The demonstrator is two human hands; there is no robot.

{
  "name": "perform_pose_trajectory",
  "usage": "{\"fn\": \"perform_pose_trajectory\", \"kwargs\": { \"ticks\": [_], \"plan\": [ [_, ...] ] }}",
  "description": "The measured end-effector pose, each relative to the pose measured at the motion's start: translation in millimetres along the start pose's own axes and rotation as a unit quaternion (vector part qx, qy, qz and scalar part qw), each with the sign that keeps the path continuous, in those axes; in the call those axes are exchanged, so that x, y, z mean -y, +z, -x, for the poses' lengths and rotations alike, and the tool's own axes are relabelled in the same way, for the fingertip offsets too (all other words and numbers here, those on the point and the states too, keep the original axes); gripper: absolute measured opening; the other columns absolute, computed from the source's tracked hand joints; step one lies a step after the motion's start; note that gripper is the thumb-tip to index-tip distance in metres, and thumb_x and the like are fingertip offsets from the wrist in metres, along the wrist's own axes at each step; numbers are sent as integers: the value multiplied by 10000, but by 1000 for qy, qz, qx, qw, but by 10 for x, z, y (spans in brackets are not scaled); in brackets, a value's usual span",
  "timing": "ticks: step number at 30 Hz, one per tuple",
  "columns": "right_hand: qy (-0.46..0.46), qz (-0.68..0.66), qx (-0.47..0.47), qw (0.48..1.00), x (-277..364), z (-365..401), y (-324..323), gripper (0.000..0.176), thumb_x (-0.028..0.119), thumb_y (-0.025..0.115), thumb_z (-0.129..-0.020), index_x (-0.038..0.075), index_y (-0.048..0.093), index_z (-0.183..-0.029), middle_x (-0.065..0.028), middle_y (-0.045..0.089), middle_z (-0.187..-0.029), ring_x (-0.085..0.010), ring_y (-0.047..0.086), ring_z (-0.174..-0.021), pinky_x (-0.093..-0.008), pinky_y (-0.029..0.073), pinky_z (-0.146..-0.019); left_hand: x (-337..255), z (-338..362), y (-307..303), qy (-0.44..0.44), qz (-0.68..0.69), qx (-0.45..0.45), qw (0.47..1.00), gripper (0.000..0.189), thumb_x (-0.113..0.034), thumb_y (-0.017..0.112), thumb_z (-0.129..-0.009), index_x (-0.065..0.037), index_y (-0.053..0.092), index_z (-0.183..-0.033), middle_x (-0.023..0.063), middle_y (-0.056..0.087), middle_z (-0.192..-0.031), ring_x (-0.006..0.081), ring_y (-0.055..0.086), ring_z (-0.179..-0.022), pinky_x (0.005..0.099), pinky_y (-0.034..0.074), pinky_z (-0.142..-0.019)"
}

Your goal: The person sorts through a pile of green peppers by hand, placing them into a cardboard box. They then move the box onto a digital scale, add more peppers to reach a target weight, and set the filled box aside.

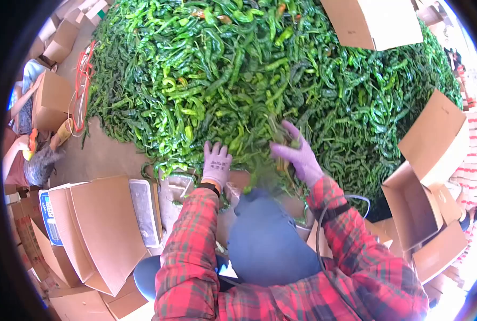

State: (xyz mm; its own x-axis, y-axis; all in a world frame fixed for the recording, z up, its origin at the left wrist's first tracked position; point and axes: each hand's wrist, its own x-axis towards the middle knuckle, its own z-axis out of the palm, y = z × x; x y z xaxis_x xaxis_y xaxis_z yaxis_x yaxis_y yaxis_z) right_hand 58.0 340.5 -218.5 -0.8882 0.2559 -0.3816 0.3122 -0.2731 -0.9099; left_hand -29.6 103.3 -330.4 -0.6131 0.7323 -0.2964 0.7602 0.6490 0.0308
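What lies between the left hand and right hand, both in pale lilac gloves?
Long, glossy green peppers from the heap, blurred near the right hand, reaching across to the left hand. Head view shows it.

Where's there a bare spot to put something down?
The clearest patch is the floor at left, between the pepper pile, the cardboard flaps below and another person. It's crowded around the left hand and right hand, and at right, where an open box sits beside the pile.
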Motion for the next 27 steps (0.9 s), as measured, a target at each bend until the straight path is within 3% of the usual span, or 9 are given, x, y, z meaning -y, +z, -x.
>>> {"fn": "perform_pose_trajectory", "kwargs": {
  "ticks": [5, 7, 10, 13, 14, 15, 17, 22, 27],
  "plan": [
    [50, -115, -158, 979, -241, -48, 171, 767, 71, 754, -826, 73, 338, -1471, -103, 598, -1216, -193, 630, -1020, -331, 525, -863, 20, -166, -536, -116, 474, -141, 861, 127, -200, 618, -844, -83, 657, -875, 158, 629, -978, 367, 600, -944, 478, 466, -889],
    [38, -188, -173, 966, -487, -199, 291, 767, 79, 762, -824, 56, 340, -1465, -117, 595, -1236, -188, 631, -1008, -303, 533, -837, -185, -244, -978, 30, 324, -10, 945, 158, -172, 622, -774, -59, 654, -880, 158, 633, -1040, 320, 593, -1017, 452, 448, -892],
    [91, -152, -136, 975, -498, -454, 318, 797, 64, 759, -819, 32, 302, -1471, -118, 632, -1162, -194, 657, -932, -308, 548, -805, -265, -214, -971, 121, 308, -141, 933, 183, -194, 655, -734, -76, 674, -873, 160, 648, -963, 316, 631, -914, 462, 487, -837],
    [132, -184, -116, 967, -255, -539, 295, 721, 107, 767, -815, 7, 382, -1417, -91, 659, -1076, -181, 661, -890, -312, 565, -733, 220, -344, -1137, 203, 583, -23, 786, 194, -225, 619, -844, -68, 690, -933, 115, 671, -943, 319, 634, -906, 423, 505, -800],
    [138, -169, -71, 973, -248, -548, 229, 603, 141, 702, -871, 17, 411, -1384, -105, 660, -1048, -206, 671, -868, -322, 575, -717, 519, -543, -1085, 198, 405, -158, 879, 197, -181, 627, -816, -73, 688, -969, 112, 671, -981, 315, 638, -928, 417, 513, -821],
    [141, -155, -26, 978, -241, -555, 160, 491, 175, 637, -927, 28, 439, -1352, -119, 661, -1019, -232, 680, -845, -332, 585, -701, 873, -781, -1048, 183, 201, -283, 920, 231, -138, 636, -788, -77, 686, -1005, 109, 672, -1019, 312, 641, -951, 412, 522, -843],
    [174, -246, -29, 953, -252, -552, 158, 444, 224, 616, -941, 15, 488, -1311, -116, 664, -1021, -230, 680, -841, -335, 584, -703, 1373, -1155, -1012, -262, 493, -364, 746, 255, -189, 553, -924, -87, 653, -1135, 128, 672, -1117, 328, 630, -1013, 400, 510, -890],
    [193, -221, -55, 954, -464, -533, 122, 399, 268, 603, -950, 19, 554, -1258, -109, 676, -1025, -228, 683, -846, -339, 583, -666, 1471, -1896, -732, -419, 194, -167, 871, 529, -529, 550, -885, -166, 602, -1266, 129, 433, -1446, 375, 418, -1291, 504, 429, -974],
    [238, -169, -42, 956, -461, -413, 234, 403, 263, 626, -936, 53, 557, -1273, -105, 677, -1046, -219, 687, -847, -338, 582, -649, 1535, -1808, -906, -383, 282, -7, 880, 641, -551, 567, -809, -171, 566, -1325, 131, 392, -1476, 418, 393, -1300, 517, 402, -1020]
  ]
}}
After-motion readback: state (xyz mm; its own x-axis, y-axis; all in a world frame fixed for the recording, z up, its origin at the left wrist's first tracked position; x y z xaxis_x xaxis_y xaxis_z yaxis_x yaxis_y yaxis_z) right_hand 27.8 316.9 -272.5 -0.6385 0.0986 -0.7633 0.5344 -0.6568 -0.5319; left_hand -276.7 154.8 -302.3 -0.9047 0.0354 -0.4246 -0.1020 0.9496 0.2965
